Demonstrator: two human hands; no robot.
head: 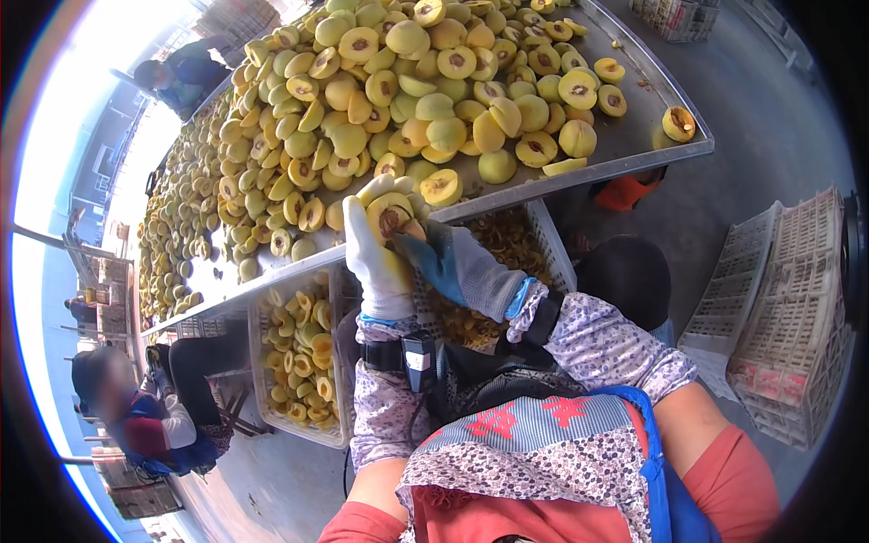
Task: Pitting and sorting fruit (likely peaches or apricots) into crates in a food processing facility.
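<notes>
My left hand (pixel 377 261), in a white knit glove, cups a halved yellow peach (pixel 388 212) with its brown pit cavity facing me. My right hand (pixel 451 263), in a grey glove with blue coating, presses its bent fingers against the lower right of that half. Whether those fingers hold a tool is hidden. Both hands are over the near edge of a metal table (pixel 628 146) heaped with cut peaches (pixel 434 115). Below the right wrist stands a plastic crate (pixel 551 237) of brownish-yellow scraps. To the left, another crate (pixel 343 400) holds peach halves.
One peach half (pixel 678 124) lies apart near the table's right corner. Stacked plastic crates (pixel 781 312) stand on the floor at right. A seated person (pixel 153 421) works at left, and another person (pixel 187 78) is beyond the table's far left side.
</notes>
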